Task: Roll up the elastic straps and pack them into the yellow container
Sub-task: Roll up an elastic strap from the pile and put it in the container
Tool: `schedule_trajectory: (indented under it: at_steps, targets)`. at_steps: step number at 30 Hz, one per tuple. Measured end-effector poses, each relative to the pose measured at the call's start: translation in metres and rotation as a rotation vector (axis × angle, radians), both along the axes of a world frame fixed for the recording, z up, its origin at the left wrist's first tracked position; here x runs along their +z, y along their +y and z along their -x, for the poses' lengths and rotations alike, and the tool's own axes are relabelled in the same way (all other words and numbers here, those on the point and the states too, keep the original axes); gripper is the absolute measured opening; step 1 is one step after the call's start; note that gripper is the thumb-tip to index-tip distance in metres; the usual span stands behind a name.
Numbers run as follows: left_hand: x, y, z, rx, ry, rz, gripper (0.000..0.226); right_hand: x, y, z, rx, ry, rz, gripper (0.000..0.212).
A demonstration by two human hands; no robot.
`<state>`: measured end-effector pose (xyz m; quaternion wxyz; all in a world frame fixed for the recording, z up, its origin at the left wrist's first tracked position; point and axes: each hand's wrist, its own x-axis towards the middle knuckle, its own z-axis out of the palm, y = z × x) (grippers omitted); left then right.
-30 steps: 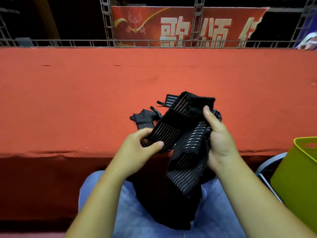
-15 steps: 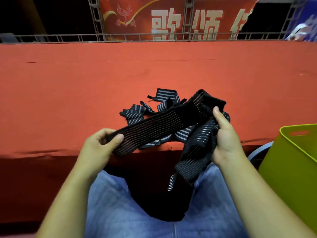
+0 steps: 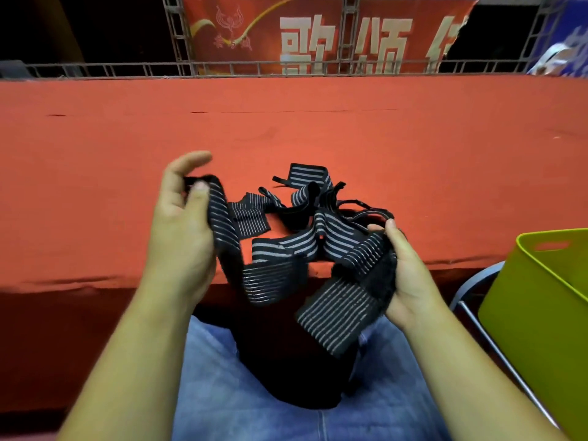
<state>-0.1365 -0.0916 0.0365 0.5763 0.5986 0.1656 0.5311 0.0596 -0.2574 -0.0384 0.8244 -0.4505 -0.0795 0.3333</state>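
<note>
Rolling looks not yet begun; one strap is only drawn out at length. The left hand (image 3: 181, 230) pinches one end of the held strap (image 3: 267, 281) just above the tabletop (image 3: 95, 186). The band sags past the tabletop's near edge to the right hand (image 3: 410, 281), which grasps its fuzzy end. The next move calls for tucking one end tight. The loose straps (image 3: 305, 198) tangled on the tabletop may snag. The yellow container (image 3: 541, 297) stands right of the tabletop, lower.

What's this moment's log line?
left hand: pinches elastic strap end; right hand: grips same strap; loose straps: on red table; yellow container: at right
</note>
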Motion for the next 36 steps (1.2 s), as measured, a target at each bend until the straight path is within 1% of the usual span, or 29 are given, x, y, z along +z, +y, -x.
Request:
schedule_trajectory:
  at_steps: [2, 5, 6, 8, 10, 12, 13, 15, 19, 23, 27, 31, 36]
  targets:
    - [-0.009, -0.011, -0.013, -0.038, 0.109, -0.048, 0.032, 0.002, 0.002, 0.007, 0.045, 0.045, -0.028, 0.041]
    - [-0.023, -0.03, -0.025, -0.102, 0.279, -0.203, 0.02, 0.006, 0.007, 0.017, 0.101, 0.056, -0.04, 0.048]
    - [-0.026, -0.036, -0.027, -0.153, 0.335, -0.236, 0.022, 0.009, 0.008, 0.02, 0.115, 0.053, -0.04, 0.049]
    - [-0.033, -0.047, -0.031, -0.253, 0.459, -0.286, 0.033, 0.012, 0.008, 0.023, 0.127, 0.056, -0.047, 0.051]
    - [-0.04, -0.051, -0.034, -0.273, 0.595, -0.399, 0.046, 0.015, 0.008, 0.025, 0.141, 0.063, -0.034, 0.055]
    - [-0.044, -0.051, -0.035, -0.258, 0.674, -0.481, 0.052, 0.015, 0.007, 0.025, 0.169, 0.075, -0.022, 0.067]
    - [-0.044, -0.05, -0.035, -0.243, 0.686, -0.49, 0.052, 0.015, 0.006, 0.025, 0.186, 0.076, -0.018, 0.071]
    - [-0.043, -0.048, -0.035, -0.194, 0.688, -0.48, 0.049, 0.014, 0.004, 0.026, 0.207, 0.083, -0.022, 0.071]
    - [-0.043, -0.044, -0.037, -0.058, 0.698, -0.502, 0.029, 0.011, 0.005, 0.029, 0.186, 0.08, -0.052, 0.055]
    - [-0.046, -0.042, -0.041, -0.008, 0.64, -0.467, 0.007, 0.01, 0.005, 0.03, 0.127, 0.052, -0.071, 0.043]
    - [-0.049, -0.04, -0.04, -0.004, 0.596, -0.455, 0.012, 0.011, 0.003, 0.031, 0.102, 0.028, -0.039, 0.036]
    - [-0.051, -0.037, -0.039, 0.028, 0.556, -0.444, 0.016, 0.007, 0.003, 0.034, 0.076, 0.03, -0.01, 0.038]
    - [-0.054, -0.035, -0.041, 0.04, 0.545, -0.438, 0.014, 0.003, 0.006, 0.036, 0.058, 0.03, 0.003, 0.039]
